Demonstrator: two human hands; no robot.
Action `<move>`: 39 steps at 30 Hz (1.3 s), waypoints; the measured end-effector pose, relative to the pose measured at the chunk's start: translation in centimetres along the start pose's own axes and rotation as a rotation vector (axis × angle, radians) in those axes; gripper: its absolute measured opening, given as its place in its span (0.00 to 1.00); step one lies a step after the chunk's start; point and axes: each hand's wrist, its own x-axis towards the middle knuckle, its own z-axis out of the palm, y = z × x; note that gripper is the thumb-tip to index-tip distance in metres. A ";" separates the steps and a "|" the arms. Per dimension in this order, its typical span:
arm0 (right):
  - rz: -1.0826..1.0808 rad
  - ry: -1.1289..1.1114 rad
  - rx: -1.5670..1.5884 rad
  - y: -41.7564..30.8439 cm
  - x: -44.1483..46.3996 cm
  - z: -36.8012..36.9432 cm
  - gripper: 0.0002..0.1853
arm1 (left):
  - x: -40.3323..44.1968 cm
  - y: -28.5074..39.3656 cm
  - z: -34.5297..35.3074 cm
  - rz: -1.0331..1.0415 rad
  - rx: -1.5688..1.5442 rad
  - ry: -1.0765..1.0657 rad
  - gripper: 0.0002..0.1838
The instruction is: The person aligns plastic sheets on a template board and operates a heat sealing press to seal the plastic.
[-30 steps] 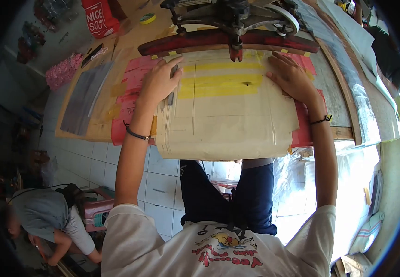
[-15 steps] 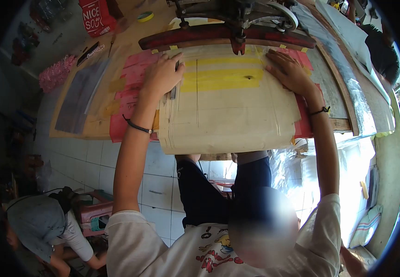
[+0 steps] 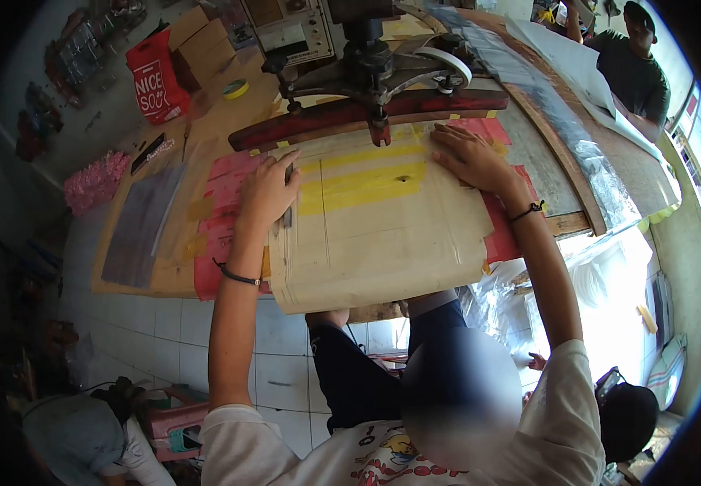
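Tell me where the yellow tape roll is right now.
In the head view, the yellow tape roll lies on the table toward the person's left, just right of the red bag and beyond the left hand.

Reader: "What does the upper body show?"

Author: "A pale, short-sleeved T-shirt (image 3: 249, 449), its chest bearing a yellow figure (image 3: 400, 448) and red lettering (image 3: 379, 471)."

Reader: "And the wrists and legs?"

Author: "Above the bare left hand (image 3: 268, 193), a thin dark band (image 3: 237, 275) with a small bead; above the bare right hand (image 3: 473, 160), a knotted dark cord (image 3: 527, 211); below, dark legwear (image 3: 340, 377)."
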 end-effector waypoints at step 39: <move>0.577 0.320 -0.404 1.1 -14.9 -7.8 0.25 | -0.8 1.4 -2.2 0.134 -0.282 -0.081 0.21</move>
